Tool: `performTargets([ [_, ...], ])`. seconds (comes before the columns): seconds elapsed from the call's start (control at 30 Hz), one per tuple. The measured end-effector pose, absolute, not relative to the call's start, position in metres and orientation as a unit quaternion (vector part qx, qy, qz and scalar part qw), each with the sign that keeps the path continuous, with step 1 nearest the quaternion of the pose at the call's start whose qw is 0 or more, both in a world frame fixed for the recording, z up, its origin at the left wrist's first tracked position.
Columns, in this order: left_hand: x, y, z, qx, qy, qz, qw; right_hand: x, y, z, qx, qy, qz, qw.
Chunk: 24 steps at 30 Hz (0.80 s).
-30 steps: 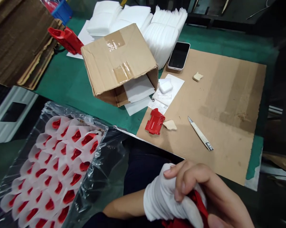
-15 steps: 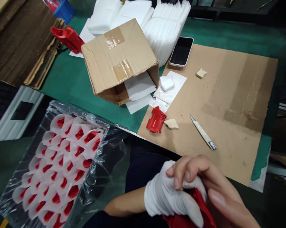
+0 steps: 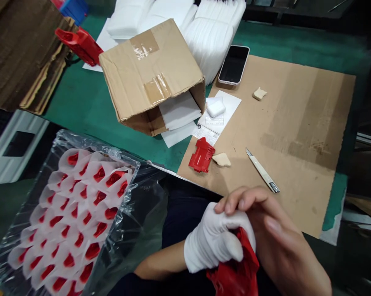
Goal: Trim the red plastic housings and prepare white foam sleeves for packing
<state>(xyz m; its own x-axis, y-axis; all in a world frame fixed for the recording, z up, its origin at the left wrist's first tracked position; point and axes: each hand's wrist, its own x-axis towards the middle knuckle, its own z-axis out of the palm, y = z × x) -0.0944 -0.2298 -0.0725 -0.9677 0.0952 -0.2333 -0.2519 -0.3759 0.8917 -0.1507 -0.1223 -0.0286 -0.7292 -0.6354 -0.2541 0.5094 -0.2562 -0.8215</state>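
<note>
Near the bottom of the view, my left hand (image 3: 219,240), in a white glove, is wrapped round a red plastic part (image 3: 237,271). My bare right hand (image 3: 274,234) arches over from the right, its fingertips resting on the back of the glove and its thumb apart from the fingers. The palm side of that hand is hidden. On the brown cardboard sheet (image 3: 296,115) lie a smaller red part (image 3: 201,155), a cream scrap (image 3: 221,159) beside it, and a craft knife (image 3: 262,170) with its blade showing.
An open carton (image 3: 151,74) holding white sheets lies on the green table. Behind it are white foam stacks (image 3: 213,37), with a phone (image 3: 234,65) to the right. At lower left, a plastic-lined box (image 3: 136,172) holds several wrapped red parts. Another red part (image 3: 80,44) stands at upper left.
Both hands have moved slightly up and left. The red part in my glove is turned and shows more of its body below the thumb. The whole view has shifted slightly.
</note>
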Motion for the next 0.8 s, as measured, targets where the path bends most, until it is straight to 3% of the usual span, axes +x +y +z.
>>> performTargets([
  [0.1, -0.096, -0.24, -0.066, -0.056, 0.501, 0.863, 0.034, -0.165, -0.131, -0.056, -0.081, 0.58, -0.758, 0.285],
  [0.33, -0.094, -0.258, -0.07, -0.096, 0.493, 0.865, -0.004, -0.193, -0.16, -0.124, -0.253, 0.846, -0.464, 0.076],
  [0.5, -0.095, -0.267, -0.071, -0.107, 0.535, 0.838, -0.035, -0.187, -0.176, -0.157, -0.361, 0.887, -0.274, 0.092],
  [0.8, -0.093, -0.274, -0.073, -0.079, 0.579, 0.811, -0.025, -0.194, -0.175, -0.178, -0.311, 0.894, -0.318, 0.05],
])
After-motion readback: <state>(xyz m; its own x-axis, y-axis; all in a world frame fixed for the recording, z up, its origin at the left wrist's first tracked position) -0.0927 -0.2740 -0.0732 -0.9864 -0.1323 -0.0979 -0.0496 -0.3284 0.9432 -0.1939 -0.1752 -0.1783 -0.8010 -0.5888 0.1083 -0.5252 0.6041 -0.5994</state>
